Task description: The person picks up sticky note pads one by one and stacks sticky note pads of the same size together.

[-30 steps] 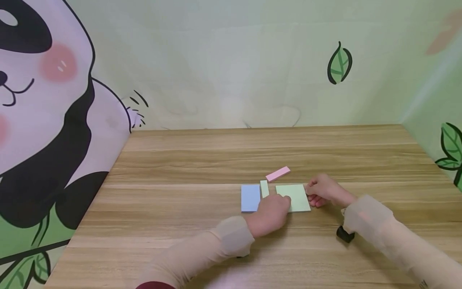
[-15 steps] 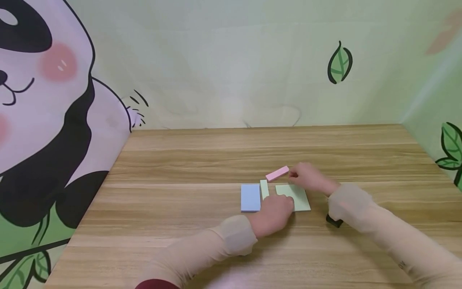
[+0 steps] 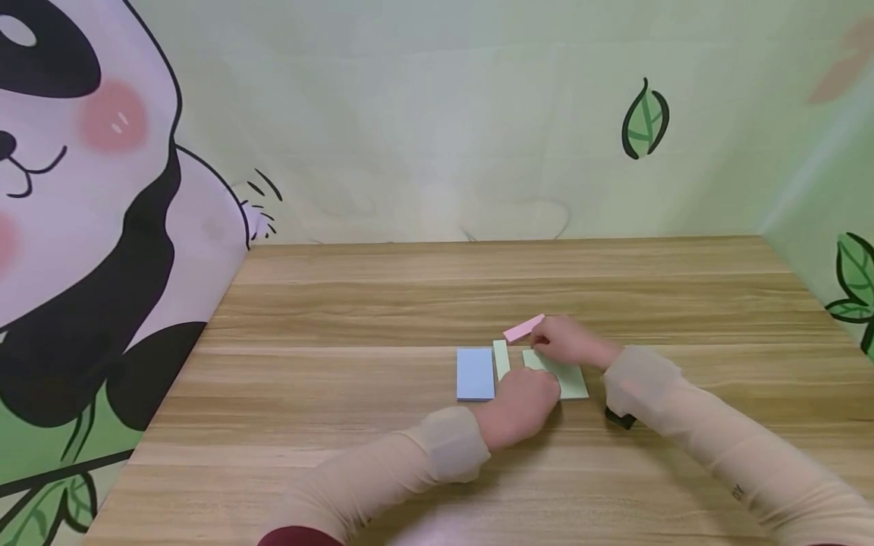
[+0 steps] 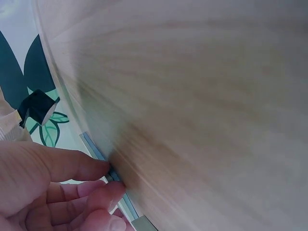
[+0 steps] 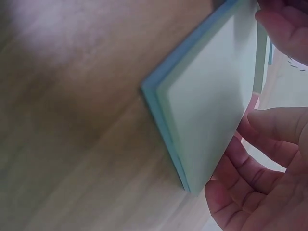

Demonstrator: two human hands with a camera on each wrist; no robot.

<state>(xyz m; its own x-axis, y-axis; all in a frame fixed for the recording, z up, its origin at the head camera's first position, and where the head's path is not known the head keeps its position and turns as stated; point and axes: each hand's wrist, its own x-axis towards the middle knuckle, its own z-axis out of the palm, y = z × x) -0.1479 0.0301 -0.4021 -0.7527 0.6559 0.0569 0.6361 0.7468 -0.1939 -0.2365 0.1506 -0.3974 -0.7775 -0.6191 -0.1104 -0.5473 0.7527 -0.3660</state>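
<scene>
A square light-green sticky note pad [image 3: 572,381] lies on the table, with a blue layer [image 5: 163,139] showing beneath it in the right wrist view. My left hand [image 3: 522,406] holds its near edge, thumb [image 4: 91,163] and curled fingers close together there. My right hand [image 3: 570,340] is at the pad's far edge, beside a pink strip pad [image 3: 522,327]. In the right wrist view, its bent fingers [image 5: 245,178] lie along the edge, not gripping it. To the left are a narrow green strip pad [image 3: 501,358], partly behind my left hand, and a blue notepad [image 3: 474,373].
The wood-grain table [image 3: 328,379] reaches back to a pale green wall [image 3: 423,136]. A panda drawing [image 3: 89,189] covers the left side, and painted leaves [image 3: 856,277] mark the right wall.
My right hand has moved from the green pad's right edge round to its far edge, leftward toward the pink strip. My left hand has shifted slightly right; the pads look unmoved.
</scene>
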